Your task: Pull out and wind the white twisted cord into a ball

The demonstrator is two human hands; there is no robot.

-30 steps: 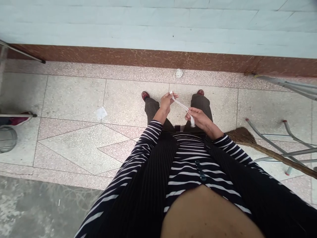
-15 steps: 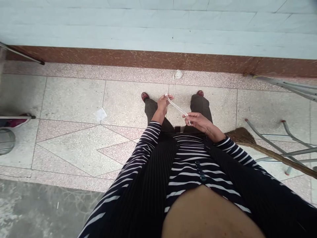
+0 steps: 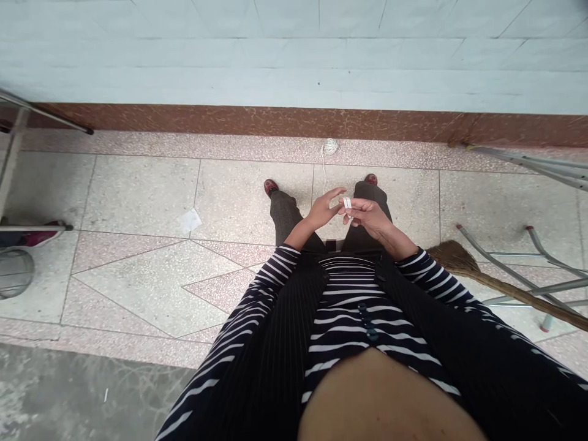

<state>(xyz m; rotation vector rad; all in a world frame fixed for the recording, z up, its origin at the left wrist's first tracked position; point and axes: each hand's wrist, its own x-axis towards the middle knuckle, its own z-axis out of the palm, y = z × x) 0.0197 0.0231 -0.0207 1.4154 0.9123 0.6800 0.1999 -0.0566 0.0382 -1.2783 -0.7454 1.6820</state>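
White cord (image 3: 347, 203) is looped round the fingers of my right hand (image 3: 374, 222), which is closed on it in front of my waist. My left hand (image 3: 321, 213) is close beside it, its fingers stretched towards the loops and parted from the thumb. Whether those fingertips touch the cord is hard to make out. From a loose ball of white cord (image 3: 329, 146) on the floor by the wall, a single strand runs towards my hands and goes out of sight behind the left one.
A straw broom (image 3: 452, 256) and a folding metal frame (image 3: 509, 260) are on my right. Another person's shoe (image 3: 46, 237) shows at the left, by metal legs. A white paper (image 3: 190, 220) lies on the tiles. The tiled wall (image 3: 275, 79) rises ahead.
My left hand has come right, close to my right hand, and its pinch has opened. The cord stretched between both hands is now looped round the right fingers.
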